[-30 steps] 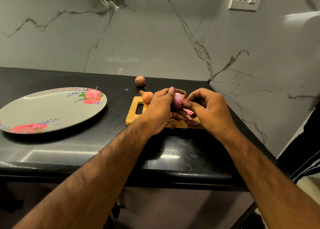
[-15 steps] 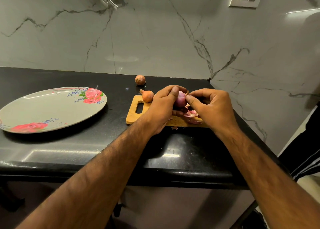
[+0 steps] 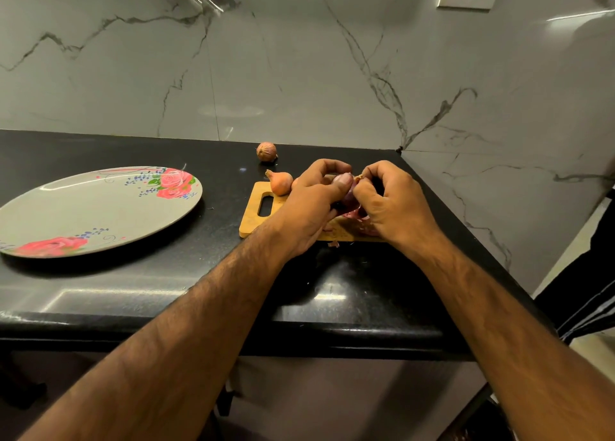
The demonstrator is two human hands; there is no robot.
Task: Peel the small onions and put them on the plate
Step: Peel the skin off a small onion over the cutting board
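My left hand (image 3: 312,204) grips a small purple onion (image 3: 346,187) above the wooden cutting board (image 3: 253,217). My right hand (image 3: 396,204) pinches a bit of skin at the onion's top, its fingers curled against the onion. Most of the onion is hidden by my fingers. An unpeeled orange onion (image 3: 280,182) lies on the board's far left corner. Another unpeeled onion (image 3: 266,152) sits on the counter behind the board. The flowered plate (image 3: 83,211) lies at the left with nothing on it.
Pink peel scraps (image 3: 357,216) lie on the board under my hands, and one scrap (image 3: 333,244) lies on the black counter (image 3: 166,274) in front. Marble walls close the back and right. The counter's front edge runs below my forearms.
My hands have lifted the onion slightly and turned it. My right fingers moved from the peel low on the onion up to its top end.
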